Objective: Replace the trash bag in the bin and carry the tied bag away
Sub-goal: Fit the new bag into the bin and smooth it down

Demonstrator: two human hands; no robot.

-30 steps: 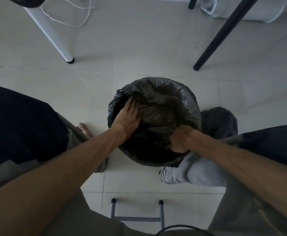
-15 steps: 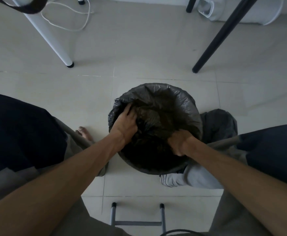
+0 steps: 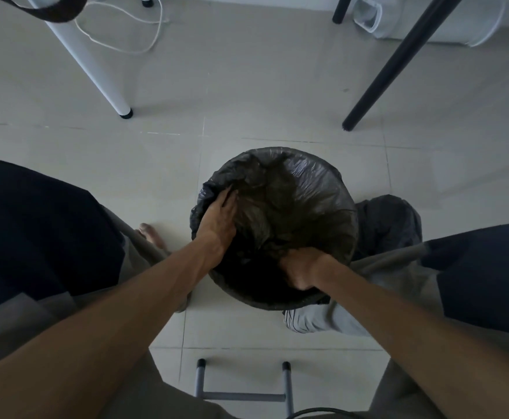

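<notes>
A round bin (image 3: 265, 300) stands on the tiled floor between my knees, lined with a black trash bag (image 3: 301, 189) stretched over its rim. My left hand (image 3: 218, 220) lies flat, fingers spread, against the bag's inner left wall. My right hand (image 3: 300, 269) is curled inside the bin at the near right, pressed into the bag; its fingers are hidden. Behind the bin to the right, a dark full bag (image 3: 389, 222) sits on the floor.
A white table leg (image 3: 96, 68) and a white cable (image 3: 126, 40) are at the far left. A black table leg (image 3: 398, 58) slants at the far right. A grey stool frame (image 3: 241, 394) is at my feet. My bare foot (image 3: 152, 234) rests left of the bin.
Both hands have pushed deeper into the bag. The left hand slid along the left wall, and the right hand sank lower at the near right.
</notes>
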